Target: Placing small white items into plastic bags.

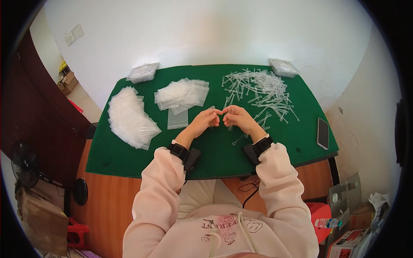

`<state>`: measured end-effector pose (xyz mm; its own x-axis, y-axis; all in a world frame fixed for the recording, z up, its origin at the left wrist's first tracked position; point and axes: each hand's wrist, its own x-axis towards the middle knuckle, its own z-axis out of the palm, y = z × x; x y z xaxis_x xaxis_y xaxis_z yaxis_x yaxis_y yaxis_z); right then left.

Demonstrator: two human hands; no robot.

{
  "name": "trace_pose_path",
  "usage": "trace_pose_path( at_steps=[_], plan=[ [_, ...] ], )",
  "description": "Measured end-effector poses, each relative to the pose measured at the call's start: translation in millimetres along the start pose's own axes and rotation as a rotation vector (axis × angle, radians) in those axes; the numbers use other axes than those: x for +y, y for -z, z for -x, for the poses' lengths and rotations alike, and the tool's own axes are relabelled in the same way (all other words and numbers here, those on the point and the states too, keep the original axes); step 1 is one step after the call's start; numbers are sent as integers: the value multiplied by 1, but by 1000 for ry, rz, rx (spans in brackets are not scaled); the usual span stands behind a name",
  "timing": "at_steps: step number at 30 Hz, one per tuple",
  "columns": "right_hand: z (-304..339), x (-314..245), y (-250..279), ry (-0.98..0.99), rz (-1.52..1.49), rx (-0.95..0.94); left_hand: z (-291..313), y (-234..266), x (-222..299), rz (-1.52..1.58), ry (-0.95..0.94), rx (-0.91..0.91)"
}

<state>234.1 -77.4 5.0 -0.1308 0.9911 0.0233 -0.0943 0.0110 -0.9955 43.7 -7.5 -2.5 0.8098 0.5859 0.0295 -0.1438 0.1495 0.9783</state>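
Over the middle of the green-covered table (172,159), my two hands meet with their fingertips almost touching. Fingers curled, my left hand (208,118) seems closed round a few clear plastic sticks, their ends just showing past the fingers. My right hand (238,118) is also closed, thumb and index finger pinched toward the left fingertips; what it holds is hidden. Beyond and to the right spreads a loose pile of clear plastic sticks (258,84) with small looped ends. Left of my hands lie a stack of clear zip bags (183,93) and a fanned heap of filled-looking clear bags (128,116).
Clear packs sit at the far left corner (143,73) and the far right corner (284,68). A phone (322,133) lies by the right edge. On the floor stand a black fan (25,163), a red stool (77,232) and, at right, boxes (347,244) and a bottle (328,223).
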Motion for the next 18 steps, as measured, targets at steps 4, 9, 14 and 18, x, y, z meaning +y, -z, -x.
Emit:
trace_pose_path(
  at_steps=[4, 9, 14, 18],
  plan=[
    [-3, 5, 17, -14, -157, 15, -5, -4, -5, -98, -2, -11],
    [21, -36, 25, 143, 714, 118, 3, -34, 3, -703, -266, 28],
    [54, -54, 31, -90, 1251, 24, 18, -92, 6, -1183, -421, -1],
    [49, -42, 42, -145, 1250, 39, 17, -95, -5, -1296, -365, 105]
  ],
)
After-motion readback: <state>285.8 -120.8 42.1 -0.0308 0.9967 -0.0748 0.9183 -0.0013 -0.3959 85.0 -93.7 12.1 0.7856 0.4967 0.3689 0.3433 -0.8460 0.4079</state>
